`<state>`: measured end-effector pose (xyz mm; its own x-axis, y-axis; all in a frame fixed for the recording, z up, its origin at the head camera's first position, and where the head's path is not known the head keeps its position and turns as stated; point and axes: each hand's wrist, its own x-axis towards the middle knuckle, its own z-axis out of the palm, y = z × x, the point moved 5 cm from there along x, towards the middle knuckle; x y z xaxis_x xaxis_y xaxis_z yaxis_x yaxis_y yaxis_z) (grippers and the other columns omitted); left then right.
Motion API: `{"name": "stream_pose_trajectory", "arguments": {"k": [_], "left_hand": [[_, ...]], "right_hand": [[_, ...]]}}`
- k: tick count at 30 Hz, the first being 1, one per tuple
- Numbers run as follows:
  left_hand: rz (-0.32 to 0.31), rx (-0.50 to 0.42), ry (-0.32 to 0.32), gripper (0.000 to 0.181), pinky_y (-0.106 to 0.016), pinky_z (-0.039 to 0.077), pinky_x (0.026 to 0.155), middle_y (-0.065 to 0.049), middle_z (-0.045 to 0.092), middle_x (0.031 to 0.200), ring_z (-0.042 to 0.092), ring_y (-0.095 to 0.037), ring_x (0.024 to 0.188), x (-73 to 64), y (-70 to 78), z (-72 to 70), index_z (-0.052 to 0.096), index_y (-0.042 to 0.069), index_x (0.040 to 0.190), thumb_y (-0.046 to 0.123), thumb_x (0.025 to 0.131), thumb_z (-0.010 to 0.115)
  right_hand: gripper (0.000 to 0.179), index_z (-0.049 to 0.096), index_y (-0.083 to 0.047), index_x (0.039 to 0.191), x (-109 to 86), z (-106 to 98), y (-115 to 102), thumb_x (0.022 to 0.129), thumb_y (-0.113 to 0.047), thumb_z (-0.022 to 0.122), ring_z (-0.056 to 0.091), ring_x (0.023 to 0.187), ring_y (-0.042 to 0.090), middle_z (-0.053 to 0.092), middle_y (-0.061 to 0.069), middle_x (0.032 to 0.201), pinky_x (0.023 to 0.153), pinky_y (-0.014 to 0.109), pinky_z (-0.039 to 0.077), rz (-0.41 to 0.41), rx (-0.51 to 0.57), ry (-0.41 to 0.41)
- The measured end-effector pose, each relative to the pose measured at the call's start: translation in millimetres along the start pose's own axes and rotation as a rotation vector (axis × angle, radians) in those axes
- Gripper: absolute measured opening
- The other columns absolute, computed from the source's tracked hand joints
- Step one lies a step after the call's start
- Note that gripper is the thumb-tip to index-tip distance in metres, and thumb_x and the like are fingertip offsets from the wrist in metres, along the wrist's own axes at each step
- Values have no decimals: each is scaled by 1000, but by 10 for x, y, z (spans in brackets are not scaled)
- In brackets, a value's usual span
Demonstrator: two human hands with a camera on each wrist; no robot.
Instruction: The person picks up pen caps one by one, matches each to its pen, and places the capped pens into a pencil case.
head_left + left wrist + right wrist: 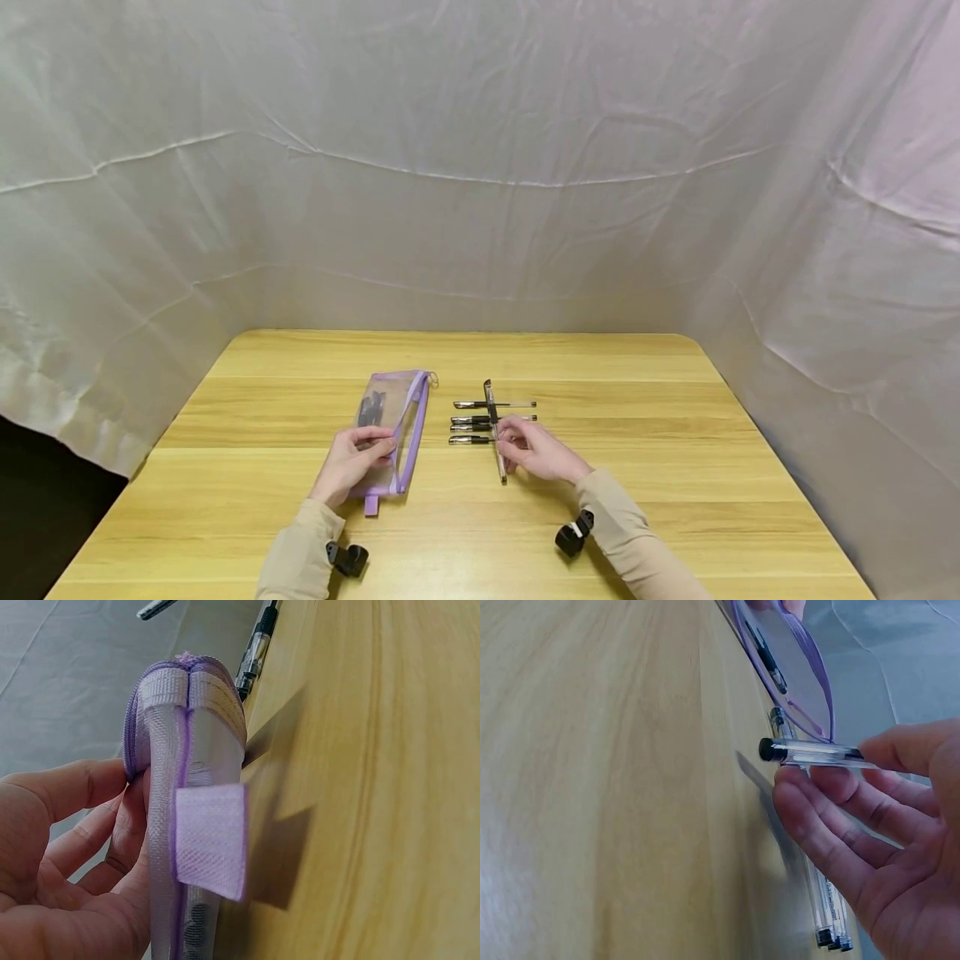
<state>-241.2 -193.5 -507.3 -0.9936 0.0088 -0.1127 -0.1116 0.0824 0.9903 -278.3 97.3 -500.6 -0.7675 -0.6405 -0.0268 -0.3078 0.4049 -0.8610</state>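
Note:
A see-through mesh pencil case (417,429) with purple edging lies left of centre, its zipped side parted. My left hand (351,460) pinches the near layer of that opening between thumb and fingers. Dark pens (371,408) show through the mesh. In the right wrist view the case gapes toward my right hand (885,817). That hand pinches a clear-barrelled gel pen (492,404) with a black cap, thumb on one side and fingertips on the other. The pen is raised over several similar pens (469,419) lying side by side on the table.
The wooden table (637,400) has a light yellow grain. Grey-white cloth (480,233) hangs behind it and on both sides. A metal ring (433,379) sits at the case's far corner, and a purple fabric tab (211,841) sticks out at its near end.

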Motion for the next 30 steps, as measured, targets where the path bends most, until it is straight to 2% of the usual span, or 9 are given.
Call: {"name": "stream_pose_trajectory", "arguments": {"k": [6,12,17,23,30], "left_hand": [[-1,0,5,33,-21,61,71,-1,70,88,66,-4,75,-13,9,0,59,-20,121,-3,94,64],[-1,3,10,32,-21,61,70,0,70,87,65,-4,74,-4,8,3,59,-20,120,-3,94,64],[1,15,17,32,-21,61,69,-2,70,85,65,-5,73,-4,32,4,60,-20,120,-2,94,65],[7,22,27,31,-21,61,68,-2,69,85,64,-5,72,-3,52,-5,61,-19,119,-2,93,66],[18,29,25,30,-21,61,69,-2,70,85,64,-5,73,-2,61,-12,62,-19,118,-3,93,64]], "right_hand": [[31,46,10,126,33,37,62,100,-4,56,71,76,19,64,27,106,75,37,65,81,283,21],[35,47,13,125,105,95,69,97,-4,60,71,80,20,64,19,104,80,40,64,124,452,53],[41,44,12,129,221,180,64,95,-2,62,70,81,20,63,10,99,82,41,64,201,625,64],[39,44,15,128,415,293,2,94,3,60,70,73,20,66,10,90,75,35,65,260,699,32],[32,49,15,123,648,455,-119,95,5,59,69,64,18,67,11,80,67,30,64,322,655,-5]]}}
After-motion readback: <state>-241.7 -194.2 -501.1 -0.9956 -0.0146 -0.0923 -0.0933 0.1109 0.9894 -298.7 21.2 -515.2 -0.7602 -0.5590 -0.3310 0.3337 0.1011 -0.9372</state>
